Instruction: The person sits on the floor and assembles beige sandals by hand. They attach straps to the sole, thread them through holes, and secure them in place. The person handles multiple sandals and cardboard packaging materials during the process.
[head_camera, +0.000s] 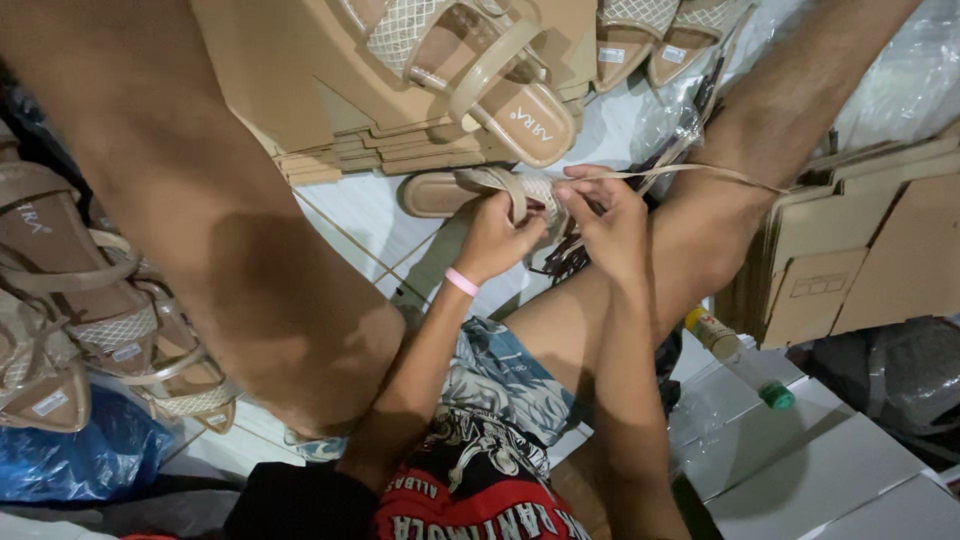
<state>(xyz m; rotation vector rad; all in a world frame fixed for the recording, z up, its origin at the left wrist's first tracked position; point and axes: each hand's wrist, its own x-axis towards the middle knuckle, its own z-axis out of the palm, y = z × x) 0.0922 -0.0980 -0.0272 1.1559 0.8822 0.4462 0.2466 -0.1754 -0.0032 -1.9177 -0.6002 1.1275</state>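
Between the person's bent knees, just below the stack of flattened cardboard boxes (400, 120), lies a beige sandal (450, 192) on the pale floor, and both hands meet over its strap end. Left hand (497, 238), with a pink band (461, 281) at the wrist, is curled with its fingertips pinched on the woven strap. Right hand (608, 222) is also closed, fingers pressed together on a thin tan cord or strap (690, 170) that runs taut from the sandal toward the right knee.

As a judgement, the work on this sandal is midway: the sole and woven band look assembled, yet the thin strap is loose at its far end and not yet fastened or threaded home. Whether it passes through a buckle I cannot tell; the fingers hide that spot.

On top of the cardboard stack rests a finished-looking sandal (480, 70) of the same kind, and more of them (90, 320) lie left of the stack, past the left leg, which suggests several pairs are done. Right of the stack stand more cardboard pieces (860, 250), white boxes (800, 460) and a small bottle with a green cap (740, 360).
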